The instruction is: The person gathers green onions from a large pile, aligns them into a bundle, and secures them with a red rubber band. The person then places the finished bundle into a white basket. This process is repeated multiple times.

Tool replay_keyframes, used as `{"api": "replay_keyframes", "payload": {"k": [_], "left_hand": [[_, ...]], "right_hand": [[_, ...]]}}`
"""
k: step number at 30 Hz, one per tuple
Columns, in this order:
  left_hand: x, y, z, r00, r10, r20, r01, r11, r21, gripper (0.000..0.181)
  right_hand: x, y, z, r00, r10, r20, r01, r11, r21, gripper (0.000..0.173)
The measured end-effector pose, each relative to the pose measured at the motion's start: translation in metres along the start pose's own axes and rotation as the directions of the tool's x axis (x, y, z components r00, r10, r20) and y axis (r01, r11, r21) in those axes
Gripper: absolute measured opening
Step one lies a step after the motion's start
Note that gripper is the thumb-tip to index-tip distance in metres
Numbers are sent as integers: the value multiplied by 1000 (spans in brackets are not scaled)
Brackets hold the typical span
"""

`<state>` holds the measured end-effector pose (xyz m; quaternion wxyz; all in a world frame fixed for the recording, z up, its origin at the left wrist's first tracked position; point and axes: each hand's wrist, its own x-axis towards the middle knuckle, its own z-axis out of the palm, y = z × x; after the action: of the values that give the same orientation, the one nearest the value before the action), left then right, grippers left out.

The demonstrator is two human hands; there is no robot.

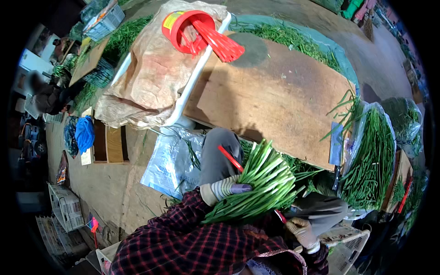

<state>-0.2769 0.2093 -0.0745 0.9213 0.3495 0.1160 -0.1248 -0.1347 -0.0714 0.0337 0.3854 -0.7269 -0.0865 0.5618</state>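
My left hand (227,189), in a striped glove with a purple thumb, grips a thick bundle of green chives (264,182) with pale stem ends. The bundle lies across my lap. Past my left fingers a red plastic strip (230,158) sticks up over my knee. Below the bundle, my right hand (302,231) in a pale glove pinches a red strip end (280,216). Whether both ends belong to one strip is hidden by the bundle. A cleaver (336,144) with a black handle rests at the right end of the wooden board (275,99).
A red bucket (168,31) of red strips lies tipped on a cloth-covered white tub (178,106). A plastic bag of chives (371,161) stands right of the board. Clear plastic sheeting (168,161) lies left of my knee. Another person (48,96) sits far left.
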Motion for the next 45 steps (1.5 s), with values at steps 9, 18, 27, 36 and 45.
{"api": "replay_keyframes", "payload": {"k": [9,18,27,36,45], "left_hand": [[29,78,57,993,-118,8,100,877,469,55],[146,250,106,984,171,51,19,-385,923,72],[244,207,-8,976,-218,2,-37,-156,987,94],[216,178,11,964,233,-126,232,-514,826,93],[211,166,42,966,159,-206,260,-558,788,95]], "right_hand": [[13,-84,41,894,-446,36,442,893,84,15],[128,-160,3,716,-564,-413,644,761,77,23],[259,-114,-28,871,-383,-307,466,841,276,21],[246,-108,-22,843,-391,-369,517,780,353,20],[258,-101,-17,864,-295,-409,484,712,509,16]]}}
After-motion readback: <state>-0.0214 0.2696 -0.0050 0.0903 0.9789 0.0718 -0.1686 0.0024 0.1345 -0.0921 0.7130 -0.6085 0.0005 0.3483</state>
